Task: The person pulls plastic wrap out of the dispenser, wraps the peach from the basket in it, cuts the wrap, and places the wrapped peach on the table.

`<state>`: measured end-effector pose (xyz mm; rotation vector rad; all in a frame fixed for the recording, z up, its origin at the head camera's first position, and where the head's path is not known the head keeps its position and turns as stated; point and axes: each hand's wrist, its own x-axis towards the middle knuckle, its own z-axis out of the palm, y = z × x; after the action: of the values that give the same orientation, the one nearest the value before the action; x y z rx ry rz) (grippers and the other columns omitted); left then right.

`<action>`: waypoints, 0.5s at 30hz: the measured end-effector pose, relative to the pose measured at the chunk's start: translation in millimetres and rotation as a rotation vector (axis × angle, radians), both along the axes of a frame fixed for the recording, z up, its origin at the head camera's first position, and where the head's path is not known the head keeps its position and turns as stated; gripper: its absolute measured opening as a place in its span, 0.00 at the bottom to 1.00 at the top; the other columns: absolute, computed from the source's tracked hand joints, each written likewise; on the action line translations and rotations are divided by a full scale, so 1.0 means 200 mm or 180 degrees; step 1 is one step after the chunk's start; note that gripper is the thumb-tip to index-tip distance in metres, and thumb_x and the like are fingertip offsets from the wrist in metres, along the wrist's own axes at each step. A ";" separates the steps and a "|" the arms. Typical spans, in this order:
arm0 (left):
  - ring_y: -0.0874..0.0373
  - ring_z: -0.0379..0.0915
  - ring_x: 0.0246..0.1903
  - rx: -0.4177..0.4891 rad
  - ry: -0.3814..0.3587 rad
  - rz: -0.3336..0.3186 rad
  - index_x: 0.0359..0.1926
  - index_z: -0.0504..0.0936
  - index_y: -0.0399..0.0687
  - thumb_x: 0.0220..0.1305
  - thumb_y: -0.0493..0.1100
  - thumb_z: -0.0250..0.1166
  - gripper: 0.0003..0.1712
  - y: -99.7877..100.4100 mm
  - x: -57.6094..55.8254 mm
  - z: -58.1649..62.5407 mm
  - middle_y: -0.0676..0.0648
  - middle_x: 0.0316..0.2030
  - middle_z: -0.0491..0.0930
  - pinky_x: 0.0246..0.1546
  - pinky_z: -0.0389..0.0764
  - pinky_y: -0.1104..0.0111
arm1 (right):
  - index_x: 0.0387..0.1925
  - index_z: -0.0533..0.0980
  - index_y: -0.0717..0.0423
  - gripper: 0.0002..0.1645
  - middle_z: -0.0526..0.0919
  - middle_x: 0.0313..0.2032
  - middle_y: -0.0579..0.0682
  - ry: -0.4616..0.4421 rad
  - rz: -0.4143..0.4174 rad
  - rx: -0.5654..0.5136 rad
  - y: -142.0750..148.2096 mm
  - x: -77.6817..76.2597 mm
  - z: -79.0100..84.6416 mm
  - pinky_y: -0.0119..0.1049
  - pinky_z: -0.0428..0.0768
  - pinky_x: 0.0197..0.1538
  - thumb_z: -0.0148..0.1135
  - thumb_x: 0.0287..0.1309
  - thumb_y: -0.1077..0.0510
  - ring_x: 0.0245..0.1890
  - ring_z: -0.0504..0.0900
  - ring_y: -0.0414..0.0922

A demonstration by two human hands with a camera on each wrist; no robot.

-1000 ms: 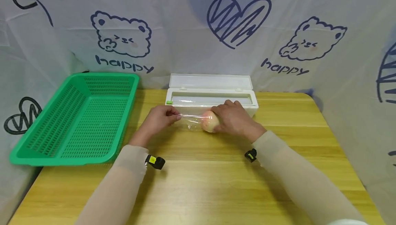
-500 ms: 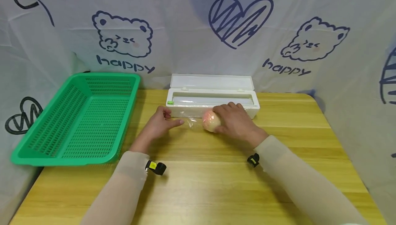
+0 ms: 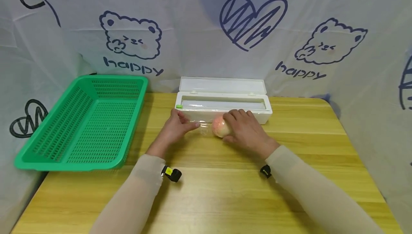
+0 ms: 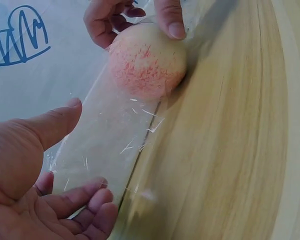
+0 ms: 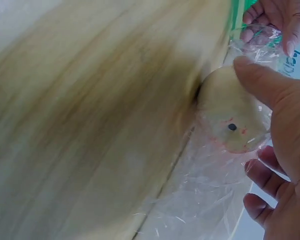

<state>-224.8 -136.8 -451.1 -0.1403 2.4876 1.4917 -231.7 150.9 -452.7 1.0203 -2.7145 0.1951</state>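
A pale yellow peach with pink speckles (image 3: 220, 127) lies in front of the white cling film dispenser (image 3: 222, 110), whose lid stands raised. My right hand (image 3: 246, 130) grips the peach from the right, its thumb (image 5: 262, 82) laid over it in the right wrist view. Clear cling film (image 4: 110, 135) stretches from the peach toward my left hand (image 3: 178, 125). In the left wrist view, the left thumb (image 4: 60, 122) is spread apart from the loosely bent fingers, which lie against the film's edge. A dark dot marks the peach's end in the right wrist view.
A green perforated plastic basket (image 3: 136, 119) stands at the left, partly over the table edge. Behind the wooden table (image 3: 225, 191) hangs a white cloth (image 3: 190, 19) with blue drawings. Small black cameras (image 3: 173, 174) are strapped to both wrists.
The left hand has let go of the film edge it pinched and opened its thumb away, then moved slightly right toward the peach. The right hand keeps its hold on the peach.
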 end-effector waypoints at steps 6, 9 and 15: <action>0.43 0.72 0.56 0.0047 0.0068 0.0021 0.60 0.61 0.43 0.62 0.56 0.78 0.42 0.00 0.01 0.00 0.39 0.58 0.75 0.54 0.76 0.56 | 0.58 0.74 0.54 0.41 0.77 0.57 0.55 0.0055 -0.0005 -0.0014 0.00 0.00 0.02 0.50 0.72 0.55 0.77 0.56 0.33 0.54 0.75 0.56; 0.43 0.71 0.54 0.0047 0.0064 -0.0034 0.60 0.60 0.43 0.61 0.56 0.79 0.43 0.00 0.01 0.01 0.39 0.58 0.73 0.55 0.76 0.55 | 0.59 0.74 0.54 0.41 0.78 0.57 0.54 0.0046 -0.0011 0.0005 -0.01 0.01 0.03 0.50 0.72 0.56 0.76 0.56 0.33 0.54 0.75 0.56; 0.43 0.71 0.57 0.0087 0.0045 -0.0068 0.62 0.58 0.43 0.61 0.57 0.79 0.45 0.00 0.01 0.01 0.39 0.59 0.74 0.58 0.75 0.55 | 0.60 0.74 0.55 0.42 0.78 0.57 0.55 0.0106 0.0046 -0.0017 -0.01 0.00 0.02 0.51 0.73 0.56 0.76 0.56 0.32 0.55 0.76 0.56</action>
<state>-222.4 -135.9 -449.1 -0.0984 2.4705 1.5227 -231.2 149.8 -448.4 1.0326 -2.6761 0.1860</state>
